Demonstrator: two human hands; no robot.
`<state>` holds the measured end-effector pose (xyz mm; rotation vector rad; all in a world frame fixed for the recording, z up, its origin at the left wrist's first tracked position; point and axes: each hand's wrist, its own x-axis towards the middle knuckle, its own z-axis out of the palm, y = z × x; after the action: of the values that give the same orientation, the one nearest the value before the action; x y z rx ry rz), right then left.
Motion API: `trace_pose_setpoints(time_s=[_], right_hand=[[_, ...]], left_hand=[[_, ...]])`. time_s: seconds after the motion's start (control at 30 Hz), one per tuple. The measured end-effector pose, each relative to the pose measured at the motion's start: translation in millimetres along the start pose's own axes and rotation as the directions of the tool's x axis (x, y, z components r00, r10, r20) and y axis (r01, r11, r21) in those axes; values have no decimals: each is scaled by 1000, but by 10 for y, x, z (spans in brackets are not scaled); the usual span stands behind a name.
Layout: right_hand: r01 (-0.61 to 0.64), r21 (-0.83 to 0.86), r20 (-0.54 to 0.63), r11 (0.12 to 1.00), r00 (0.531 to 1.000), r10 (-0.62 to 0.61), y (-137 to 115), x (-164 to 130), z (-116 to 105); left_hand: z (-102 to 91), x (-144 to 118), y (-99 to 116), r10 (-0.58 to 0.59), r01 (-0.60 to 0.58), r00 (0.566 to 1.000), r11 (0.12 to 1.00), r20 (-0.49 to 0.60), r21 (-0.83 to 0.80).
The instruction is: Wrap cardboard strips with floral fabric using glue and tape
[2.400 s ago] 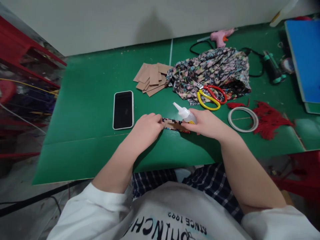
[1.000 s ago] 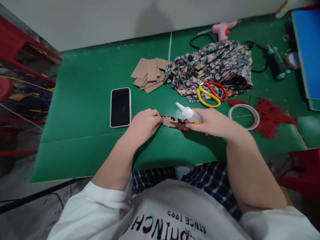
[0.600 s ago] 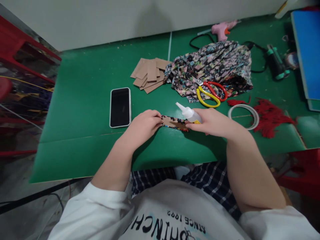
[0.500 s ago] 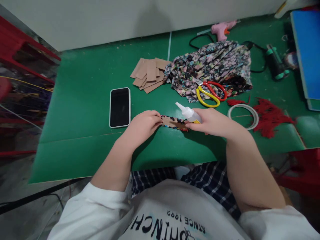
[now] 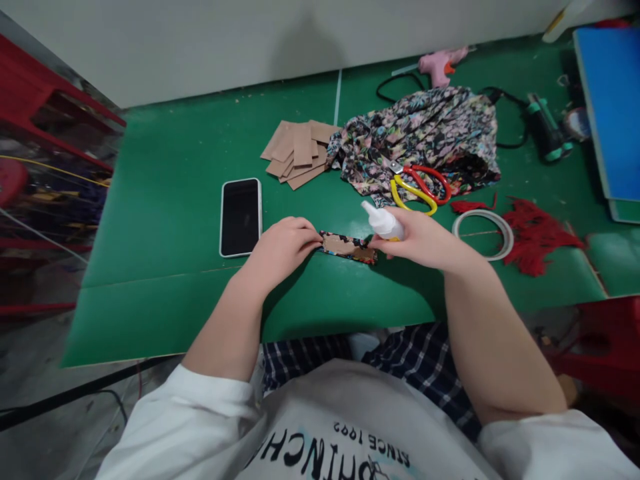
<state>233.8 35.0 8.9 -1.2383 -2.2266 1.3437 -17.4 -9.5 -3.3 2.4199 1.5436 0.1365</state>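
A narrow cardboard strip point(image 5: 345, 247) with floral fabric folded over its edges lies on the green table in front of me. The fingers of my left hand point(image 5: 290, 247) pinch its left end. My right hand point(image 5: 420, 237) is wrapped round a white glue bottle point(image 5: 384, 223), whose nozzle points up and to the left. The right thumb and fingertips are at the strip's right end. Just beyond the bottle, scissors point(image 5: 417, 190) with one red and one yellow handle rest on crumpled floral fabric point(image 5: 425, 127).
Left of my hands lies a phone point(image 5: 241, 217). Behind are several cardboard pieces point(image 5: 300, 150). To the right are a tape roll point(image 5: 507, 237), red scraps point(image 5: 537, 233), a green-black tool point(image 5: 547, 130) and a blue board point(image 5: 613, 107). A pink glue gun point(image 5: 440, 67) sits near the wall.
The glue bottle has turned slightly more upright in my right hand and shifted a little. More of the strip's right end shows. My left hand keeps its pinch.
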Motion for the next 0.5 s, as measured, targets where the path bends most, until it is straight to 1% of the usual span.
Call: trace_pose_setpoints(time_s=[0.07, 0.1, 0.2, 0.27, 0.33, 0.4, 0.43, 0.5], right_hand=[[34, 78, -59, 996, 998, -29, 11, 15, 11], [36, 121, -68, 992, 997, -28, 14, 22, 16], [21, 224, -53, 974, 999, -9, 18, 36, 30], [24, 224, -64, 974, 998, -10, 24, 42, 35], [46, 150, -110, 988, 994, -29, 29, 41, 33], [66, 13, -157, 998, 986, -63, 26, 33, 25], [69, -63, -156, 996, 985, -78, 20, 27, 20], [61, -188, -109, 980, 991, -82, 5, 17, 11]], left_hand=[[2, -1, 7, -2, 2, 1000, 1000, 6, 0], [1, -1, 11, -4, 4, 1000, 1000, 8, -4], [-5, -1, 18, -12, 12, 1000, 1000, 11, -17], [-12, -3, 14, -17, 18, 1000, 1000, 5, -17], [-21, -7, 1, -19, 19, 1000, 1000, -7, -9], [-28, -12, -14, -13, 13, 1000, 1000, -14, 1], [-31, -15, -21, -7, 7, 1000, 1000, -15, 4], [-33, -17, -31, 10, -9, 1000, 1000, -21, 8]])
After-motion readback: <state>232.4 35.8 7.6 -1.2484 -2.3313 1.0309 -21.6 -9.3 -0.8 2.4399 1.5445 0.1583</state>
